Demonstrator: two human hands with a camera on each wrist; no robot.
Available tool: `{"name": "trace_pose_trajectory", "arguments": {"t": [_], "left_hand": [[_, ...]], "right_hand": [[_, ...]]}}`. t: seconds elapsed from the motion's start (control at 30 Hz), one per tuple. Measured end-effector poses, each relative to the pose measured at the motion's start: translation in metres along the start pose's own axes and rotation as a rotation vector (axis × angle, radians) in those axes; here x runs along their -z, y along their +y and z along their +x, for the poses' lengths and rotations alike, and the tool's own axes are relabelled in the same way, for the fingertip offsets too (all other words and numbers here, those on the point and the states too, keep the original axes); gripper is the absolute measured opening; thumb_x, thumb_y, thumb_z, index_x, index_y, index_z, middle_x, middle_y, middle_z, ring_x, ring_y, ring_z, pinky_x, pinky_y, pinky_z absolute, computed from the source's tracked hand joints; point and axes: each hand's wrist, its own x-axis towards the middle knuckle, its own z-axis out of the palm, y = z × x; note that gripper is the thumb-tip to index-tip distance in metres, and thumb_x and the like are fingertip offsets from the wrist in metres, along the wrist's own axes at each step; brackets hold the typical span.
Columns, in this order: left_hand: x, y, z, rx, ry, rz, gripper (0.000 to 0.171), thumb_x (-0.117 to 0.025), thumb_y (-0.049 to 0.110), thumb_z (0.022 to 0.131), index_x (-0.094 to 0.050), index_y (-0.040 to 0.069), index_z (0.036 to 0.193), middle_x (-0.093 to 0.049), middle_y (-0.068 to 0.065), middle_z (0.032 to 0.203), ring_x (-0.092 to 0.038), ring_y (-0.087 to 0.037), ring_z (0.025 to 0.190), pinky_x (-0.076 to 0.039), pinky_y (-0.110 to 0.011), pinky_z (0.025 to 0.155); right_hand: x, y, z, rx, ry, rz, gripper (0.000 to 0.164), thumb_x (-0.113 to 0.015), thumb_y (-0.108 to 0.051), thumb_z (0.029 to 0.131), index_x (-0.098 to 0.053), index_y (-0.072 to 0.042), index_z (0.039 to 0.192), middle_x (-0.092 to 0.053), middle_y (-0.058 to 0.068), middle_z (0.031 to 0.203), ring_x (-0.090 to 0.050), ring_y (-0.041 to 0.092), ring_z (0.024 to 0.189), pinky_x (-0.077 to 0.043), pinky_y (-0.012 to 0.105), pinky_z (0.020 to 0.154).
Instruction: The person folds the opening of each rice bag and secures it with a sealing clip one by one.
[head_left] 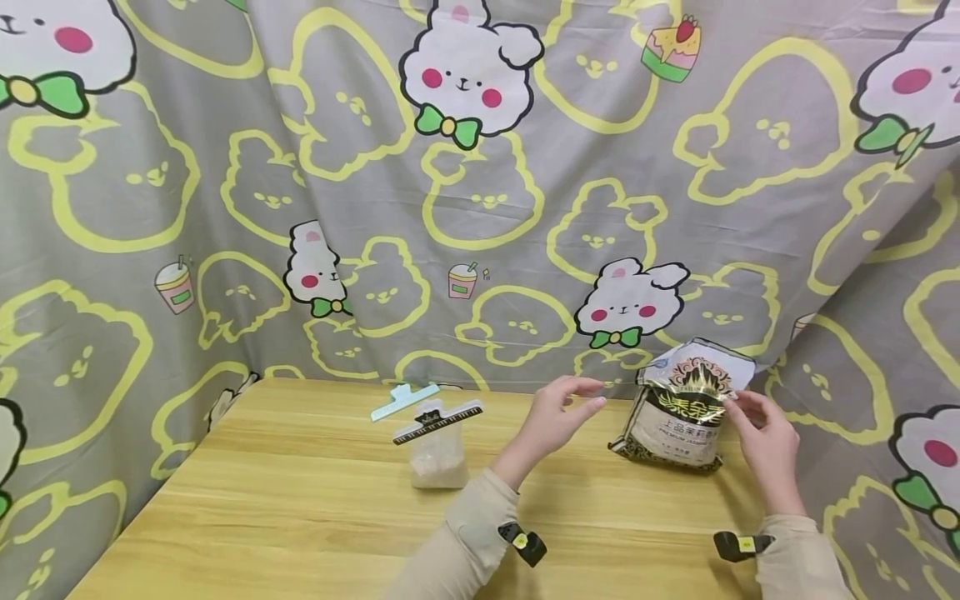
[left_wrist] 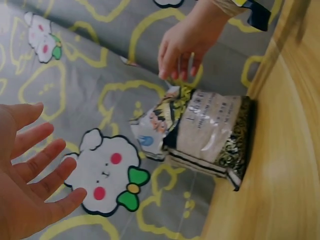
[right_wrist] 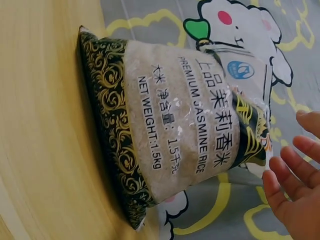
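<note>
A bag of jasmine rice (head_left: 675, 429) stands upright at the back right of the table, its printed front towards me and its white top slanting back. My right hand (head_left: 768, 442) is at the bag's upper right side; in the right wrist view its fingers (right_wrist: 287, 167) are loosely bent, with the tips right beside the bag's top edge. My left hand (head_left: 558, 417) hovers left of the bag, apart from it. The left wrist view shows its fingers (left_wrist: 47, 167) spread and holding nothing.
Left of my left hand, a small clear bag (head_left: 437, 467) of pale grains stands with a black-and-white sealing clip (head_left: 438, 422) across its top. Behind it lies a light blue clip (head_left: 405, 402). A patterned grey curtain (head_left: 510, 225) hangs along the back edge of the wooden table (head_left: 300, 500).
</note>
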Motion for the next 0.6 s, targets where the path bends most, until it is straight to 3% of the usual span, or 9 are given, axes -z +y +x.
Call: {"name": "trace_pose_trajectory", "arguments": {"t": [0.2,0.37,0.47,0.6], "left_hand": [[-0.011,-0.006,0.005,0.045,-0.015,-0.014,0.035,-0.062,0.034,0.095,-0.065,0.017,0.125,-0.067,-0.002,0.121,-0.061,-0.014,0.112,-0.047,-0.025,0.092],[-0.019,-0.01,0.011,0.082,-0.016,-0.035,0.037,-0.064,0.035,0.094,-0.063,0.018,0.127,-0.065,0.002,0.126,-0.06,-0.008,0.113,-0.047,-0.026,0.094],[-0.024,-0.012,0.014,0.105,-0.018,-0.054,0.039,-0.064,0.035,0.094,-0.062,0.018,0.128,-0.064,0.002,0.128,-0.059,-0.01,0.115,-0.047,-0.028,0.096],[-0.033,-0.017,0.019,0.14,-0.028,-0.06,0.043,-0.064,0.035,0.094,-0.06,0.015,0.132,-0.063,0.0,0.131,-0.059,-0.016,0.119,-0.048,-0.029,0.096]], "right_hand": [[0.0,0.003,0.005,-0.024,0.02,-0.037,0.043,-0.067,-0.028,0.091,-0.06,-0.004,0.127,-0.047,-0.032,0.087,-0.043,-0.019,0.078,-0.034,0.005,0.078],[-0.003,0.007,0.013,-0.051,0.025,-0.036,0.049,-0.066,-0.031,0.092,-0.055,-0.005,0.132,-0.046,-0.025,0.092,-0.038,-0.018,0.08,-0.031,0.033,0.102],[-0.004,0.009,0.02,-0.063,0.009,-0.029,0.054,-0.066,-0.032,0.092,-0.051,-0.004,0.136,-0.054,-0.009,0.102,-0.038,-0.018,0.078,-0.029,0.044,0.108],[-0.007,0.011,0.028,-0.087,-0.027,-0.039,0.062,-0.064,-0.031,0.093,-0.041,-0.001,0.143,-0.056,0.019,0.124,-0.036,-0.021,0.073,-0.029,0.048,0.112]]}}
